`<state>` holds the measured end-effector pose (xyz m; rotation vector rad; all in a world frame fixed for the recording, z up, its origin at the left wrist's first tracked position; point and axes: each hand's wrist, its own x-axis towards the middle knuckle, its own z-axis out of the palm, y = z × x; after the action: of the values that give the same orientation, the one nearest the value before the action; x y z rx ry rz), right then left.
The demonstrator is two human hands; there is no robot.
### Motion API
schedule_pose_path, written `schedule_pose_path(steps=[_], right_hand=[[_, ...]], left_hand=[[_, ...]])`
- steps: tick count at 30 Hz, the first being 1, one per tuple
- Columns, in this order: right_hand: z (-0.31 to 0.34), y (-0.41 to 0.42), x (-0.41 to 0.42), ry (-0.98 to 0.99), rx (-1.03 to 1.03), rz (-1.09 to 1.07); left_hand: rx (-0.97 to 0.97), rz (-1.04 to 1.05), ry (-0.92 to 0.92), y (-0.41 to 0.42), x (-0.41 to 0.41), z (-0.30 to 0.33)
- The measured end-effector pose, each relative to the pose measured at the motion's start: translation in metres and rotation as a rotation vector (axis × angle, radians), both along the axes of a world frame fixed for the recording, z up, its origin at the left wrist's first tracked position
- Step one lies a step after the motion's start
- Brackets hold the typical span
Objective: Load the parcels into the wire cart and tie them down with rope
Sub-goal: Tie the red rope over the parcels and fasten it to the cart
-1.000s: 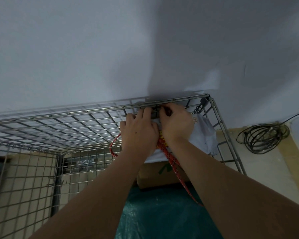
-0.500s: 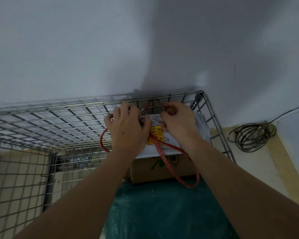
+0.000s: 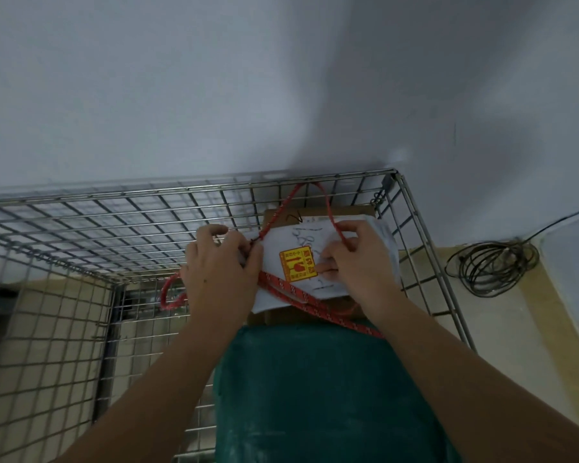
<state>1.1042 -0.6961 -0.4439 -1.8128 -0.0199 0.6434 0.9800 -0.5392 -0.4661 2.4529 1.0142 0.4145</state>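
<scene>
A steel wire cart stands against a white wall. Inside at its far right corner lies a white parcel with a yellow fragile sticker, on top of a brown cardboard box. A dark green parcel fills the near part. A red rope loops through the cart's far wall and crosses the white parcel. My left hand grips one strand at the parcel's left edge. My right hand pinches the other strand over the parcel's right side.
A coil of grey cable lies on the beige floor to the right of the cart, its lead running up to the right. The cart's left wire wall stands close beside my left forearm. The wall is directly behind the cart.
Both hands have drawn back from the cart's far wall toward me, pulling the two rope strands taut over the white parcel. The sticker is now uncovered.
</scene>
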Motion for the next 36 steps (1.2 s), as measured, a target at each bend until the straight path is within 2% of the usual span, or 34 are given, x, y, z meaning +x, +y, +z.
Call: schedule_pose_path(steps=[4, 6, 8, 12, 14, 23, 27, 32, 36], right_hand=[[0.003, -0.011, -0.007, -0.052, -0.017, -0.059], [0.005, -0.018, -0.010, -0.072, -0.048, -0.075], [0.008, -0.024, -0.013, -0.036, -0.041, -0.064], [0.013, -0.034, -0.025, 0.103, -0.019, 0.044], [0.014, -0.036, -0.029, 0.184, 0.016, 0.083], [0.023, -0.038, -0.053, 0.540, 0.399, 0.055], [0.019, -0.045, -0.066, 0.483, 0.327, 0.144], [0.019, -0.045, -0.073, 0.388, 0.194, 0.272], [0.023, -0.039, -0.081, 0.343, 0.184, 0.354]], left_hand=[[-0.380, 0.058, -0.078, -0.008, -0.005, 0.001], [-0.489, 0.034, -0.109, -0.014, -0.004, 0.003], [-0.521, -0.003, -0.113, -0.017, -0.003, 0.006], [-0.259, -0.096, -0.035, -0.019, -0.011, 0.011], [-0.189, -0.161, 0.015, -0.023, -0.016, 0.020], [0.202, -0.413, 0.232, -0.044, -0.034, 0.061], [0.270, -0.467, 0.300, -0.046, -0.061, 0.065], [0.222, -0.493, 0.406, -0.060, -0.098, 0.062], [0.207, -0.517, 0.443, -0.086, -0.117, 0.062]])
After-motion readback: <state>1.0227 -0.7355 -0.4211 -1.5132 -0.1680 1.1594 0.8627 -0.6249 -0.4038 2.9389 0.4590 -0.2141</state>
